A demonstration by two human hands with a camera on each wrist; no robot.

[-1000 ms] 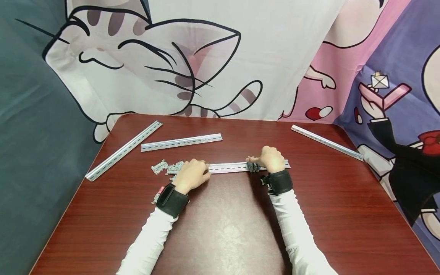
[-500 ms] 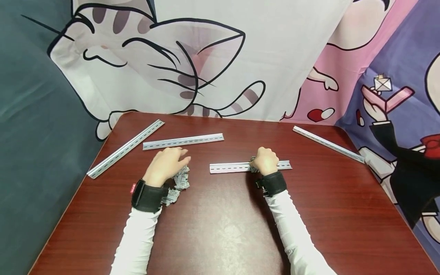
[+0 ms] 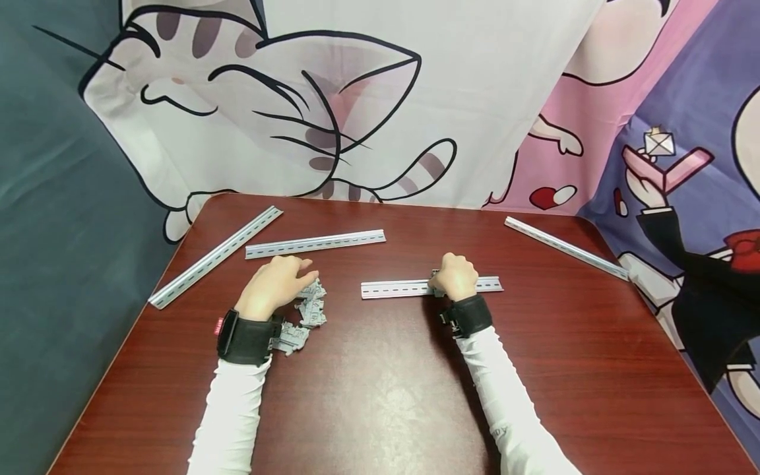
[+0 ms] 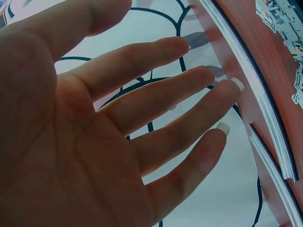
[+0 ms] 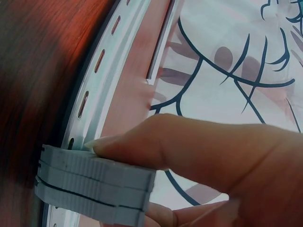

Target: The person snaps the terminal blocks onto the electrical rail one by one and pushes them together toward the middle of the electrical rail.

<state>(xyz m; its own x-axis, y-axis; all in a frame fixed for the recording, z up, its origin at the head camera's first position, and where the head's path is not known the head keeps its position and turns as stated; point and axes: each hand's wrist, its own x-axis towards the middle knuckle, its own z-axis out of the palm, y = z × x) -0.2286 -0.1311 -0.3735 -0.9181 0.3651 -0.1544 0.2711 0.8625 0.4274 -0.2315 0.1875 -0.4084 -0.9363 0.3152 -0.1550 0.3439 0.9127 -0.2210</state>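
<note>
A slotted metal DIN rail (image 3: 392, 289) lies across the middle of the table. Near its right part, my right hand (image 3: 456, 277) pinches a small stack of grey ribbed terminal blocks (image 5: 94, 184) seated across the rail; the thumb or finger tip presses at their upper edge in the right wrist view. To the left, my left hand (image 3: 270, 287) hovers with fingers spread, palm bare in the left wrist view. Beside and partly under it lie several loose grey terminal blocks (image 3: 311, 310), some hidden by the hand and wristband.
Two more slotted rails lie at the back left, one slanted rail (image 3: 215, 258) along the edge and one crosswise rail (image 3: 315, 244) just beyond my left hand. Another rail (image 3: 565, 248) slants at the back right. A printed cloth (image 3: 380, 119) hangs behind the table (image 3: 380, 396).
My left hand has left the near rail's left end and moved left over the loose blocks. My right hand stays at the rail, its fingers now closer round the terminal blocks.
</note>
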